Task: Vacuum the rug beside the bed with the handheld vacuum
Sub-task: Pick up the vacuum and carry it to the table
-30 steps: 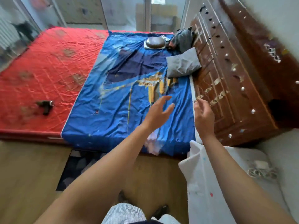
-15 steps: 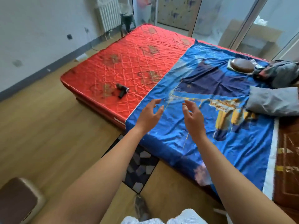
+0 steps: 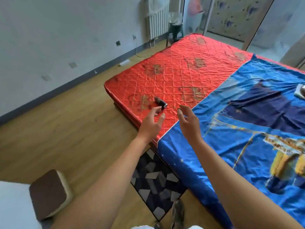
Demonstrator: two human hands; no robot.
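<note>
A small black handheld vacuum (image 3: pixel 160 102) lies on the red quilted mattress (image 3: pixel 178 73) near its front edge. My left hand (image 3: pixel 151 123) reaches toward it with fingers spread, its fingertips just short of the vacuum's near end and holding nothing. My right hand (image 3: pixel 188 123) hovers a little to the right over the mattress edge, fingers relaxed and empty. A dark rug with grey geometric patches (image 3: pixel 156 179) lies on the wooden floor beside the bed, partly hidden under my left forearm.
A blue printed sheet (image 3: pixel 247 129) covers the bed's right part. A brown-topped stool (image 3: pixel 49 192) stands on the floor at lower left. A white radiator (image 3: pixel 156 23) and a small green stool (image 3: pixel 175 28) stand by the far wall. Wooden floor stretches left of the bed.
The view has swung left, bringing the vacuum toward the middle. Both hands have moved left across the bed, and my left hand now nearly reaches the vacuum.
</note>
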